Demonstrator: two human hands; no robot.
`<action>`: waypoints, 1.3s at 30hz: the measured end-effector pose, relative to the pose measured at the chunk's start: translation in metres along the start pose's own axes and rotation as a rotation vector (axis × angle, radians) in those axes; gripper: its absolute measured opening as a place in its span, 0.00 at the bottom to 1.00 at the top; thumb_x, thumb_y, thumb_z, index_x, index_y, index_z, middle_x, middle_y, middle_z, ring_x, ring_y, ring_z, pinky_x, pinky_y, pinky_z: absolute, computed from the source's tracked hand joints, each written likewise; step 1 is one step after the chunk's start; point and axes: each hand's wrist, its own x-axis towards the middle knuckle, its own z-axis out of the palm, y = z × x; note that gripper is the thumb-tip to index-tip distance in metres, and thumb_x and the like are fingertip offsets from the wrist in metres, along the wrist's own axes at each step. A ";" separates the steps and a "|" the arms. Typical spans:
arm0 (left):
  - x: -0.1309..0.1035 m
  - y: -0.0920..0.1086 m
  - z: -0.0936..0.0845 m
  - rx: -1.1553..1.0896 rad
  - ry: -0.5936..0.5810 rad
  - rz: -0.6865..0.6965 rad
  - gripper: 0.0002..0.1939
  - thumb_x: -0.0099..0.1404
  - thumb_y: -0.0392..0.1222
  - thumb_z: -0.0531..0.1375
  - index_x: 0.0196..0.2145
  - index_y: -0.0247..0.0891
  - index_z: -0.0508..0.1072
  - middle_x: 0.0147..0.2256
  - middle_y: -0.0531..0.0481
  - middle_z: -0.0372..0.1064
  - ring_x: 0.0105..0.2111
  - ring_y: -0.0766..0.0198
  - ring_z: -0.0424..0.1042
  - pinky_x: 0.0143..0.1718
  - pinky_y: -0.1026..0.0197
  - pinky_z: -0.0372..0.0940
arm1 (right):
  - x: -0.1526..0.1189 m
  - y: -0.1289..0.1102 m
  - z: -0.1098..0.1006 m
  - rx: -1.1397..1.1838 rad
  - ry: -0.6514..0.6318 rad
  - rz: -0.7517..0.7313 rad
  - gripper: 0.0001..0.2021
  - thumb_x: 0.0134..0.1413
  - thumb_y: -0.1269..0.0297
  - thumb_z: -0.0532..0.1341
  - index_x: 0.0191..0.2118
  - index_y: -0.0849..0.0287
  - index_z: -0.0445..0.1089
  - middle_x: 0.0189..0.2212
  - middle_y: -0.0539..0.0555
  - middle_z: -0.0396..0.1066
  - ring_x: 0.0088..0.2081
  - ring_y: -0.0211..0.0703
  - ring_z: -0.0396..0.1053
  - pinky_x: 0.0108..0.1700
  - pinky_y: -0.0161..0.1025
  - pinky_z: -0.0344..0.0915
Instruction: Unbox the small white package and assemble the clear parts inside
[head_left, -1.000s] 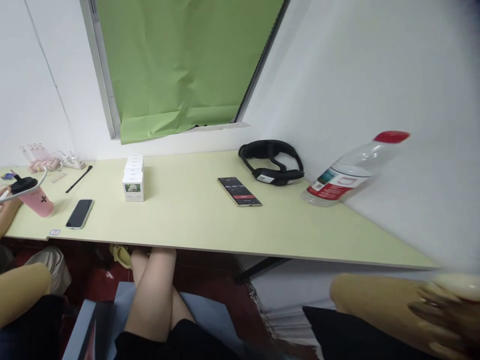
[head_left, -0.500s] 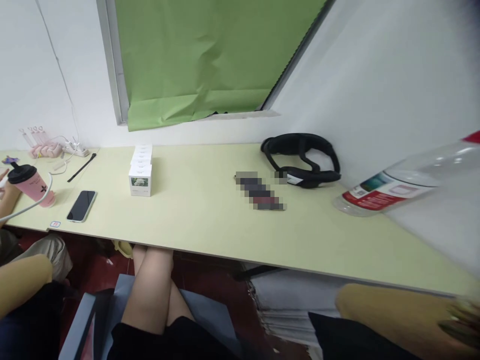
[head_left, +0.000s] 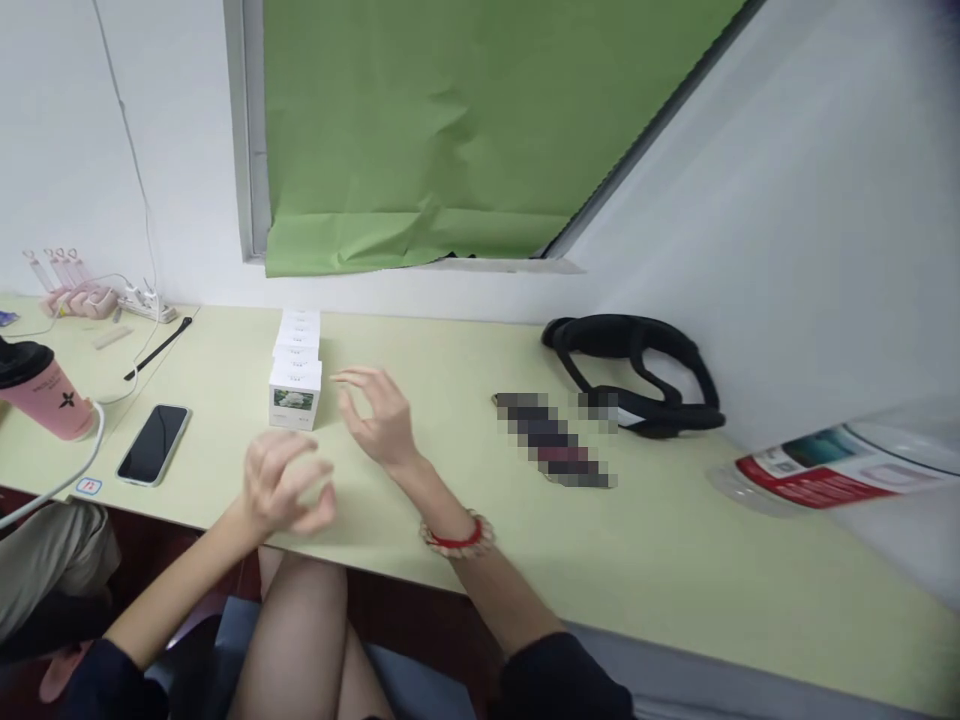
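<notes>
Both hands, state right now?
Left hand: open, fingers curled, nothing visible in it.
Right hand: open, nothing visible in it, beside the row of small white cardboard boxes.

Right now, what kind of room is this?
Probably a shared workroom or study room: a long pale table runs along the wall, a power strip sits at its back, and someone else's beige trouser leg shows at the left.

Boxes point(head_left: 296, 378) stand on the table point(head_left: 457, 375) between phone point(head_left: 154, 445) and headset point(head_left: 664, 414).
</notes>
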 end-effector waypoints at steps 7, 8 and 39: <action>0.028 -0.081 0.060 0.070 0.185 -0.144 0.30 0.60 0.52 0.63 0.54 0.37 0.58 0.50 0.37 0.60 0.52 0.51 0.62 0.51 0.49 0.58 | -0.047 0.047 0.059 0.055 -0.227 0.187 0.14 0.64 0.62 0.53 0.51 0.57 0.69 0.40 0.57 0.68 0.37 0.43 0.70 0.41 0.42 0.71; 0.026 -0.089 0.070 0.028 0.195 -0.192 0.31 0.59 0.53 0.64 0.53 0.37 0.57 0.48 0.38 0.59 0.50 0.52 0.62 0.49 0.49 0.59 | -0.050 0.047 0.060 0.081 -0.229 0.204 0.15 0.64 0.62 0.53 0.52 0.57 0.68 0.39 0.56 0.68 0.35 0.42 0.70 0.39 0.41 0.71; 0.000 -0.117 0.084 -0.376 -0.319 -0.373 0.33 0.53 0.67 0.63 0.44 0.39 0.61 0.39 0.45 0.70 0.37 0.58 0.72 0.35 0.59 0.66 | -0.060 0.042 0.049 0.125 -0.237 0.325 0.24 0.60 0.51 0.60 0.57 0.58 0.63 0.49 0.61 0.70 0.49 0.48 0.71 0.44 0.43 0.73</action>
